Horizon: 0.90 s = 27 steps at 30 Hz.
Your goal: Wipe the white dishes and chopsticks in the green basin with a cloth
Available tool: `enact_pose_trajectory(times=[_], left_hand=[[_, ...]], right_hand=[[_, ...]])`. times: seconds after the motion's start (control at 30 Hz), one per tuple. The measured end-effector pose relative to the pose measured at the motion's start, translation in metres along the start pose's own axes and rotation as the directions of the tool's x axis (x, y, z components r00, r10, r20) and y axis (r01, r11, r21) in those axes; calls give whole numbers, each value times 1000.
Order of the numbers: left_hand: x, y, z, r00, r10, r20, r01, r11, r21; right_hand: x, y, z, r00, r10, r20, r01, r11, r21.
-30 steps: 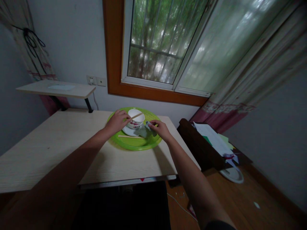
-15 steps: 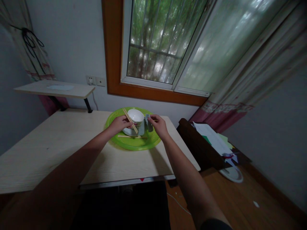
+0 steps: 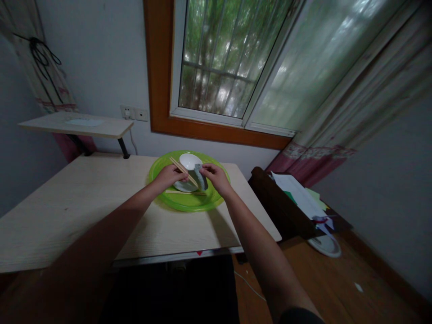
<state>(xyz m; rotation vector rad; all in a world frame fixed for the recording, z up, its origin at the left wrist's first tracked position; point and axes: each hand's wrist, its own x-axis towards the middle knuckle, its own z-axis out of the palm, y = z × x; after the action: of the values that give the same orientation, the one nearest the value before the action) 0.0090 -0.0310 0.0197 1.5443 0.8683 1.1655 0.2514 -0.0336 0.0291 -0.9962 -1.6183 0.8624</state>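
Observation:
My left hand (image 3: 171,176) is closed around a few light wooden chopsticks (image 3: 182,170), which slant down to the right over the tray. Between the fingers of my right hand (image 3: 214,176) hangs a grey-green cloth (image 3: 201,177), close to the lower ends of the chopsticks. Whether the cloth touches them I cannot tell. Behind the cloth a white bowl (image 3: 191,160) is partly hidden, with a plate (image 3: 185,186) under or in front of it. More chopsticks (image 3: 185,193) lie flat on the green round tray (image 3: 189,207), in front of the plate.
The tray stands on a pale wooden table (image 3: 141,234). A small raised shelf (image 3: 77,125) is at the table's left rear. Beyond the right edge, a dark brown piece of furniture (image 3: 280,202) bears papers (image 3: 300,193). A window (image 3: 232,58) is behind the table.
My right hand has moved left with the cloth, bringing it in front of the bowl and next to the chopsticks. The chopsticks in my left hand have shifted slightly.

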Motion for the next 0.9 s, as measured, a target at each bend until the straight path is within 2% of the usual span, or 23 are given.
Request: enact_pose_trajectory(times=[0.1, 0.17, 0.3, 0.4, 0.47, 0.57, 0.63, 0.7, 0.77, 0.83, 0.9], left_hand=[[-1, 2, -1, 1000, -3, -16, 4, 998, 56], [-2, 4, -2, 1000, 12, -28, -10, 997, 75], [-5, 9, -1, 1000, -19, 13, 18, 1000, 12], [-5, 11, -3, 999, -49, 20, 50, 998, -28], [-5, 10, -8, 999, -29, -33, 27, 999, -42], [-4, 7, -23, 993, 20, -119, -20, 1000, 5], [-4, 5, -35, 991, 42, -124, -26, 991, 130], [-3, 5, -44, 991, 106, -75, -74, 936, 343], [-3, 5, -49, 983, 180, 39, -171, 816, 552], [-4, 4, -50, 968, 201, 152, -250, 695, 674], [-6, 3, -48, 964, 178, 198, -266, 613, 744]], right_hand=[[-7, 2, 9, 985, -6, 170, 13, 999, -39], [-11, 6, 13, 977, -3, 212, 12, 999, -43], [-13, 9, 16, 978, 12, 208, 6, 996, -83], [-13, 6, 13, 973, -4, 232, 68, 961, -267], [-13, 3, 9, 966, -10, 257, 108, 922, -372], [-13, 1, 3, 965, 4, 264, 132, 858, -497], [-12, 2, -1, 966, 17, 258, 137, 814, -565], [-12, 3, -5, 965, 20, 261, 149, 778, -610], [-11, 2, -7, 963, 15, 271, 166, 758, -631], [-10, 1, -8, 958, 10, 287, 186, 740, -646], [-10, 1, -7, 953, 8, 303, 206, 718, -665]])
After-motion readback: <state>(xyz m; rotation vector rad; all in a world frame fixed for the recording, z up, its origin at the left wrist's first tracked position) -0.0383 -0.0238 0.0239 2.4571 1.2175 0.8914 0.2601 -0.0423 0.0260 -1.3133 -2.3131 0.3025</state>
